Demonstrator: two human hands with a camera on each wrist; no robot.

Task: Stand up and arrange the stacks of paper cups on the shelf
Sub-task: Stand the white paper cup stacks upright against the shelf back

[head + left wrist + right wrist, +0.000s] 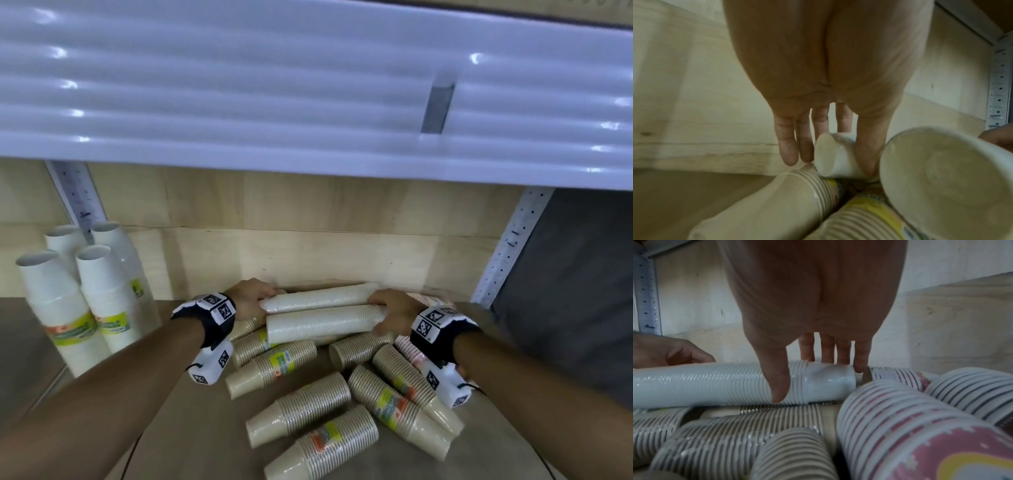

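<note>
Two long white cup stacks lie crosswise on top of a pile of fallen stacks. My left hand [257, 296] grips the left end of the far white stack [318, 297], and my right hand [390, 306] grips its right end. In the left wrist view my left hand [838, 164] has its thumb on one side of the stack's small end [828, 155] and its fingers on the other. In the right wrist view my right hand [818, 382] straddles the far white stack [715, 382], thumb in front, fingers behind. The near white stack [325, 323] lies just in front of it.
Several white stacks [102, 301] stand upright at the back left. Several tan stacks [301, 404] lie jumbled on the brown shelf board [191, 428]. Pink-patterned stacks [920, 426] lie under my right wrist. A white ribbed shelf [308, 85] hangs overhead. A perforated upright [510, 246] stands at right.
</note>
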